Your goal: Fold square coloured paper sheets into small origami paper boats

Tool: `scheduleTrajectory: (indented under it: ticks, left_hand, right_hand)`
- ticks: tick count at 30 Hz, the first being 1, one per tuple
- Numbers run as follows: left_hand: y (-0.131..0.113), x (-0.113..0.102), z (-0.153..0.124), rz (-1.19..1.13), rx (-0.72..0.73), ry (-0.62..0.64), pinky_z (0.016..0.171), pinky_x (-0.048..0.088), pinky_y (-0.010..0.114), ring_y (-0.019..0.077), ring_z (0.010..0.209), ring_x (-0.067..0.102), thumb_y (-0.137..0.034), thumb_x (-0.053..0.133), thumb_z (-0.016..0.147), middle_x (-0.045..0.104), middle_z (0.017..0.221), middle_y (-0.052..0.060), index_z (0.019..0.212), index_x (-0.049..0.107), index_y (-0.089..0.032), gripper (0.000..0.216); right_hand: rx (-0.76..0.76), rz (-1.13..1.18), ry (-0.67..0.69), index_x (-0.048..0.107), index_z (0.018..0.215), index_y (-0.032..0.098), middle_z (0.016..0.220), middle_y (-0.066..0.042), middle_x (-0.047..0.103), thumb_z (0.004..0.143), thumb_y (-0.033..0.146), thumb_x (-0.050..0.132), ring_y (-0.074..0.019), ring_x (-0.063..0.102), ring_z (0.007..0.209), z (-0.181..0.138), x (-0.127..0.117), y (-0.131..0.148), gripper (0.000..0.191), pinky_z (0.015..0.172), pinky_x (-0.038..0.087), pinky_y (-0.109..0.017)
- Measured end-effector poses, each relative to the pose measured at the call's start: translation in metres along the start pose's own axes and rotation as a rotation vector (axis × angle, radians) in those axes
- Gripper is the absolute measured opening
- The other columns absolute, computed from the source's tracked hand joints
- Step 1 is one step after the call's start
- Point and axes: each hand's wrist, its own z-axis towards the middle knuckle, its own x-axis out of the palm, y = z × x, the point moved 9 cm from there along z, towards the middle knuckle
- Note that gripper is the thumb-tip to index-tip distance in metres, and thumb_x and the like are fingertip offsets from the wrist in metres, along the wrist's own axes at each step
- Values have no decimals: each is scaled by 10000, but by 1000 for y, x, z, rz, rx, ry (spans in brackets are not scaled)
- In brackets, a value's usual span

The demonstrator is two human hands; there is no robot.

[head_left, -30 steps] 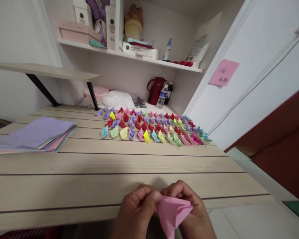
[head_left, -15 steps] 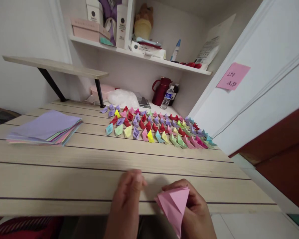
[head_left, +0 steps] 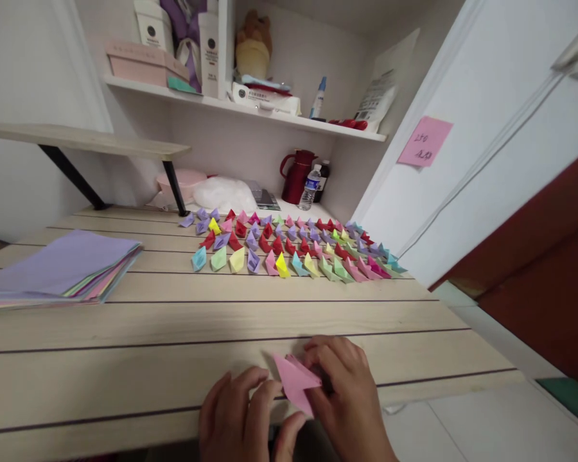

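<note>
A pink folded paper with pointed corners is pinched in my right hand, just above the table's front edge. My left hand is beside it on the left, its fingers curved and apart, the fingertips close to the paper's left side. Whether they touch it I cannot tell. Beyond my hands, many small folded paper boats in several colours stand in rows on the wooden table.
A stack of coloured paper sheets, purple on top, lies at the left. A small raised shelf stands behind it. At the back are a dark red jug, a water bottle and a white plastic bag.
My right hand has turned and brought the pink paper left and inward. My left hand has spread its fingers beside the paper. The camera view has shifted a little to the right.
</note>
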Motion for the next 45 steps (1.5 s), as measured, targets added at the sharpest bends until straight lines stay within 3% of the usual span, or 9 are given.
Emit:
scheduleTrajectory:
  ticks: [8, 13, 17, 22, 28, 31, 34, 39, 45]
  left_hand:
    - [-11, 11, 3, 37, 118, -21, 1079, 340, 410, 161, 826, 668, -182, 511, 943, 768, 890, 10, 960, 699, -249, 200]
    - [-16, 12, 1, 31, 176, 4, 1114, 320, 391, 150, 832, 642, -124, 517, 922, 762, 858, -2, 954, 730, -245, 247]
    - [-16, 11, 1, 30, 195, 21, 1113, 319, 385, 153, 852, 630, -97, 509, 913, 758, 854, 0, 923, 730, -236, 261]
    - [-17, 11, 4, 19, 210, 50, 1098, 329, 391, 158, 850, 622, -141, 525, 936, 756, 865, -2, 928, 724, -230, 219]
    - [-17, 27, 20, 80, 220, 189, 1076, 338, 428, 172, 917, 651, -127, 456, 967, 738, 1027, 26, 1138, 701, -253, 324]
    - [-16, 32, 19, 55, 283, 237, 1013, 379, 406, 193, 932, 629, -57, 407, 936, 731, 976, 24, 1193, 680, -247, 420]
    - [-15, 32, 14, 16, 340, 255, 938, 406, 387, 215, 943, 605, -49, 410, 909, 722, 972, 32, 1181, 678, -225, 421]
    - [-17, 30, 9, 37, 383, 256, 902, 416, 373, 216, 941, 595, -18, 407, 871, 722, 992, 36, 1125, 680, -203, 417]
    - [-15, 30, 6, 51, 404, 284, 942, 411, 383, 227, 1002, 601, -11, 389, 858, 731, 1098, 37, 1155, 674, -224, 464]
  right_hand:
    - [-36, 99, 35, 660, 980, 279, 916, 7, 691, 792, 107, 614, -227, 574, 852, -2, -6, 6, 259, 832, 336, -404]
    - [-71, 129, 153, 607, 1087, 264, 978, -8, 691, 816, 32, 546, -218, 603, 920, -4, -5, 6, 362, 908, 361, -412]
    - [-58, 145, 145, 533, 1217, 251, 1109, -39, 674, 767, 11, 512, -229, 598, 1037, -8, -12, 2, 510, 919, 391, -399]
    - [-83, 89, 83, 615, 1007, 258, 979, -8, 682, 827, 22, 543, -210, 610, 926, -13, -16, 1, 305, 943, 364, -428]
    - [-93, 35, -8, 698, 944, 273, 903, 15, 707, 886, 68, 586, -193, 609, 838, 8, -18, 3, 241, 870, 387, -424]
    - [-72, 93, 121, 712, 973, 290, 960, 14, 715, 878, 72, 588, -202, 625, 899, 12, -14, 1, 267, 875, 422, -416]
    - [-40, 161, 184, 676, 1133, 289, 1105, -28, 706, 882, 80, 575, -219, 629, 1029, 4, -18, -4, 341, 887, 480, -390]
    - [-85, 112, 131, 669, 1058, 273, 1027, -27, 719, 934, 109, 580, -205, 657, 968, -12, -26, -7, 224, 937, 480, -416]
    - [-185, 46, 119, 685, 1133, 307, 1020, -9, 722, 977, 134, 526, -191, 656, 974, -17, -24, -3, 282, 1003, 431, -452]
